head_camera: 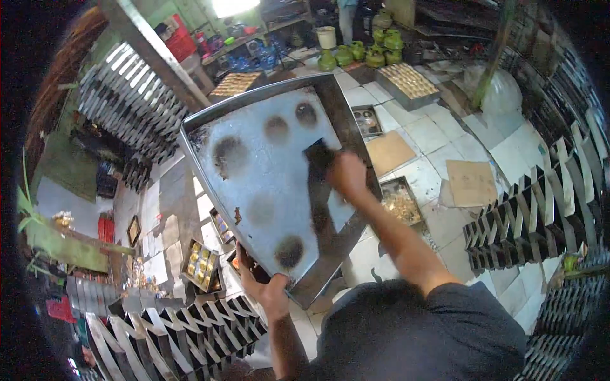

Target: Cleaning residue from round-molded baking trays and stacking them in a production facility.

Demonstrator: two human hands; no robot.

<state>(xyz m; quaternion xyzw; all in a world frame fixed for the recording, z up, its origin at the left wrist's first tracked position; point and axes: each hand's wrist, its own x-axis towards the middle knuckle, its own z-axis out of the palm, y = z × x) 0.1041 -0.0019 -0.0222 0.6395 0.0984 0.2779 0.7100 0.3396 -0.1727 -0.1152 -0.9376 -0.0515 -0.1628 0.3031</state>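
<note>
A large rectangular metal baking tray [281,200] is held up in front of me, tilted, its flat bottom marked with several dark round stains. My left hand [268,290] grips its lower left edge, with the thumb over the rim. My right hand [348,176] is over the tray's right part, closed around a dark flat tool [320,152], perhaps a scraper; it is blurred. The tool's far edge is at the tray's surface, and whether it touches cannot be told. A dark shadow falls across the metal below it.
Stacked metal trays stand at the lower left [176,333], right [529,219] and upper left [133,100]. On the tiled floor lie cardboard [472,183], a tray of crumbs [400,202] and a box of small filled moulds [200,265]. Green gas cylinders [352,53] and a person [347,21] are behind.
</note>
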